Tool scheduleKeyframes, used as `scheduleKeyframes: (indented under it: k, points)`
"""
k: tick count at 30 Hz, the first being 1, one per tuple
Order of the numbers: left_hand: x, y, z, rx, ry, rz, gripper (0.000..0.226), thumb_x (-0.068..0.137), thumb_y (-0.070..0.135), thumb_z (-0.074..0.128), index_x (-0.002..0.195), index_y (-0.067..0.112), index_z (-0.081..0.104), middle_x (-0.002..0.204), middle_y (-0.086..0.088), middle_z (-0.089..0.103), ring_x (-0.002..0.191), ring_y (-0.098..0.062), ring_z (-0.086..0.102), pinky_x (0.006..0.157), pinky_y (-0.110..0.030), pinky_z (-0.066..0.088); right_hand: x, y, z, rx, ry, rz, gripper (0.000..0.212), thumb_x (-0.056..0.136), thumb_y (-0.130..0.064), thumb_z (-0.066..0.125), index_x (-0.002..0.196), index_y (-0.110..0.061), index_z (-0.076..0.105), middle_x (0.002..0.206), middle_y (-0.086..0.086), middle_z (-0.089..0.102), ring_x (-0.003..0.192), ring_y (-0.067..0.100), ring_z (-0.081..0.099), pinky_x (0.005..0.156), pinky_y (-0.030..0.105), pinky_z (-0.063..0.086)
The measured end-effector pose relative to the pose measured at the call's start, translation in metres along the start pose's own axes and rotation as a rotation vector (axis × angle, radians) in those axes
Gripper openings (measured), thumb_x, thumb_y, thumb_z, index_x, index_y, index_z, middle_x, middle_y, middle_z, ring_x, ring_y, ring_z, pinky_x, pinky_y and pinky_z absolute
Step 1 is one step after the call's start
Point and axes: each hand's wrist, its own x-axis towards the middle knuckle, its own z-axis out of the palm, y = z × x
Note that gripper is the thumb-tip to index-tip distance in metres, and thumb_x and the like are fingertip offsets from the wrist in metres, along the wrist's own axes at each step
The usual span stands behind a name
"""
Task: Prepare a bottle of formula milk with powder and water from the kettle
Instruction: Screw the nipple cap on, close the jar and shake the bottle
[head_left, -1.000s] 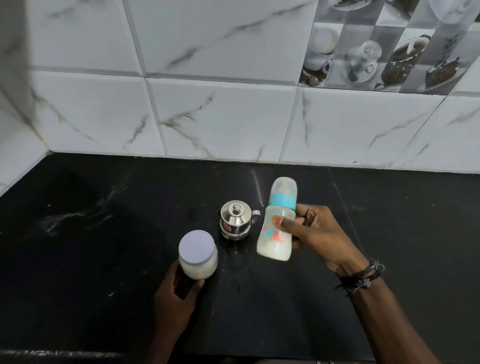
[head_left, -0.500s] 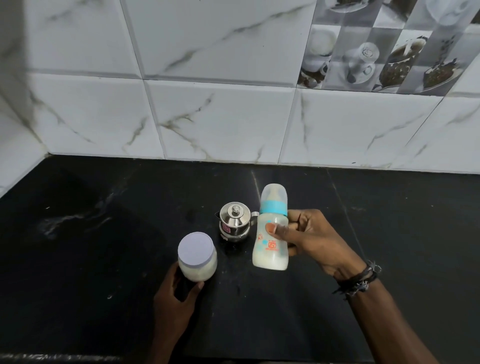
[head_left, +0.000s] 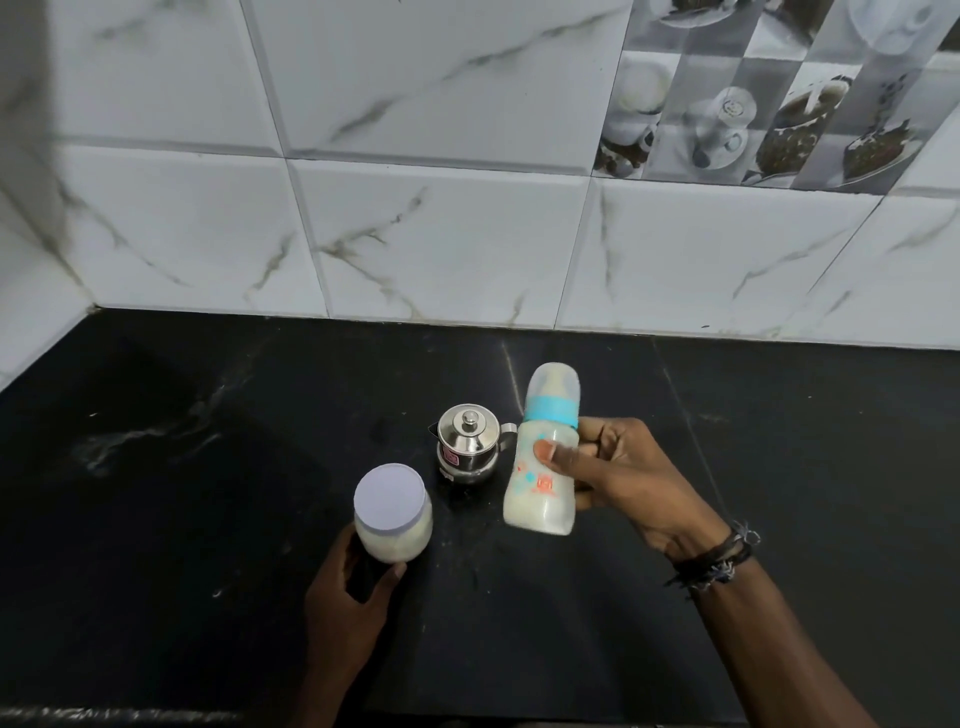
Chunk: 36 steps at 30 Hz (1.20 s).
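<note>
**Capped bottle held up, jar steadied**

The right hand (head_left: 628, 478) has its fingers (head_left: 556, 451) curled round the feeding bottle (head_left: 543, 462), thumb pressed across the printed front and the other digits wrapped behind; the bottle is clear of the surface, tilted slightly, teat and blue collar toward 12 o'clock under a clear cap. White milk fills its lower part. The left hand (head_left: 348, 597) grips the powder jar (head_left: 393, 512) from 6 o'clock, fingers hooked round its base; the jar stands on the black surface (head_left: 208, 519) with its pale lid on.

Judging from this, mixing is nearly done. The risk: a loosely screwed collar could leak milk if the bottle is swung or shaken, and the grip sits on smooth plastic, so a hard shake could let it slip toward the steel kettle (head_left: 467, 449), which stands just beside it at 9 o'clock. The jar lies at the kettle's 7 o'clock, near but apart.
</note>
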Motion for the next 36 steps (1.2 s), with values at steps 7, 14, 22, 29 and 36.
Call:
scheduleKeyframes:
  k: [7, 14, 22, 29, 36]
  points:
    - [-0.0002, 0.0008, 0.0008, 0.0, 0.001, 0.005, 0.069, 0.071, 0.016, 0.084, 0.132, 0.028, 0.053, 0.126, 0.009, 0.061, 0.115, -0.008, 0.059, 0.096, -0.027, 0.048, -0.0005, -0.0021, -0.0025, 0.02, 0.042, -0.032, 0.032, 0.078, -0.022, 0.071, 0.107, -0.006, 0.07, 0.098, 0.012, 0.078, 0.09, 0.023, 0.076, 0.068, 0.032, 0.062]
    - [0.0003, 0.0027, 0.0003, -0.002, 0.007, 0.003, 0.068, 0.071, 0.015, 0.084, 0.125, 0.042, 0.053, 0.118, 0.029, 0.061, 0.111, 0.006, 0.058, 0.092, -0.013, 0.046, 0.0009, -0.0039, -0.0043, 0.009, 0.092, -0.031, 0.027, 0.086, -0.017, 0.07, 0.109, -0.003, 0.07, 0.094, 0.009, 0.078, 0.087, 0.021, 0.076, 0.066, 0.031, 0.062]
    - [-0.0001, 0.002, 0.0002, -0.009, 0.003, 0.01, 0.069, 0.072, 0.015, 0.084, 0.123, 0.046, 0.051, 0.115, 0.038, 0.059, 0.111, 0.01, 0.057, 0.093, -0.014, 0.046, -0.0023, -0.0025, -0.0025, 0.026, 0.09, -0.056, 0.027, 0.084, -0.019, 0.07, 0.107, -0.006, 0.071, 0.094, 0.009, 0.078, 0.087, 0.022, 0.076, 0.065, 0.03, 0.062]
    - [0.0007, 0.0003, 0.0002, -0.009, -0.006, 0.017, 0.068, 0.071, 0.015, 0.084, 0.129, 0.032, 0.052, 0.126, 0.007, 0.062, 0.115, -0.009, 0.059, 0.096, -0.029, 0.046, -0.003, -0.0024, -0.0007, 0.003, 0.077, -0.043, 0.033, 0.08, -0.021, 0.072, 0.109, -0.005, 0.071, 0.094, 0.009, 0.079, 0.087, 0.022, 0.076, 0.064, 0.03, 0.061]
    - [0.0009, -0.0003, 0.0006, -0.013, 0.001, 0.008, 0.068, 0.071, 0.014, 0.085, 0.127, 0.035, 0.052, 0.125, 0.005, 0.063, 0.114, -0.009, 0.06, 0.095, -0.027, 0.048, -0.0042, -0.0011, 0.0026, -0.041, 0.042, 0.003, 0.035, 0.077, -0.025, 0.073, 0.106, -0.006, 0.072, 0.094, 0.009, 0.078, 0.087, 0.023, 0.076, 0.063, 0.031, 0.061]
